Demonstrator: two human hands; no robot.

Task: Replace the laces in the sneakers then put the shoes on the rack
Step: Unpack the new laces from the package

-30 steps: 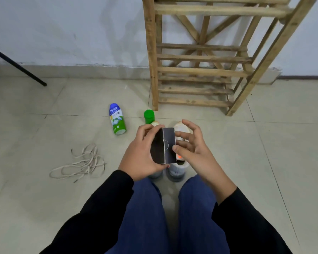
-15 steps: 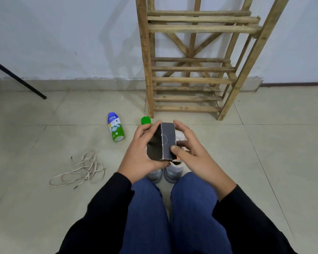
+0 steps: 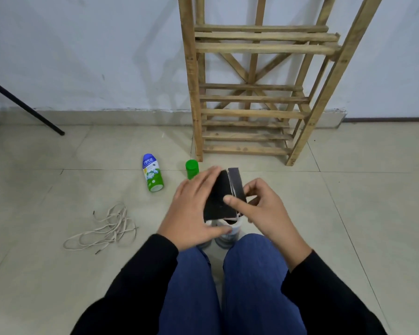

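Both hands are raised over the lap, above the blue-trousered knees, and share one item: a small flat black cardboard box [image 3: 218, 199].

Left hand [image 3: 194, 213]: fingers straight and pressed together, laid along the left edge and back of the box, with the tips reaching its top corner. The thumb runs under the lower edge, so the box is clamped between thumb and fingers.

Right hand [image 3: 267, 211]: the thumb tip presses flat on the front face of the box near its middle. The other fingers are curled round behind the right side, pinching it against the thumb. How far they reach across the back cannot be told.

Box: tilted, top leaning away. A narrow grey side panel stands proud along its right edge, with a pale seam between panel and face.

White sneakers [image 3: 231, 234]: on the floor directly beneath the hands, just beyond the knees. Mostly hidden, only the near ends show, blurred; lacing cannot be judged.

Loose beige shoelaces [image 3: 104, 228]: tangled on the tiles, well to the left.

Slatted wooden rack [image 3: 252, 97]: upright against the white wall, ahead of the hands.

A white-and-green bottle with a blue top [image 3: 152, 176] lies on its side near the rack's left leg. A green cylindrical container [image 3: 192, 169] stands just beside that leg.
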